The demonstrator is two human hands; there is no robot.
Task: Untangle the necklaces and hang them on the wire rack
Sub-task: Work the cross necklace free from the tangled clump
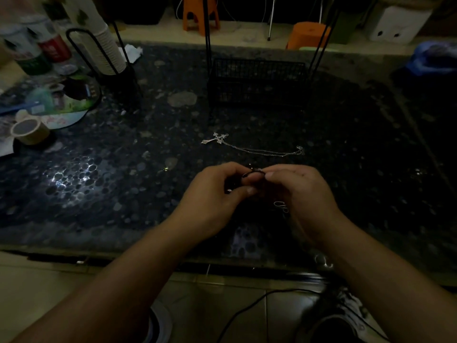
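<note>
Between the hands: a dark necklace (253,173), its cord arched from one set of fingertips to the other, just above the dark pebbled table (371,169).
Left hand (217,191): fingers curled, thumb and forefinger pinching the left end of that cord.
Right hand (299,189): fingers curled, pinching the right end; a small silver pendant (280,205) shows just under its palm.
Beyond the hands: a silver cross necklace (249,146) lies flat on the table, cross to the left, chain trailing right, apart from both hands.
Farther beyond: the black wire rack (257,80), upright, well past the cross.
Far left of the left hand: a tape roll (29,131).
</note>
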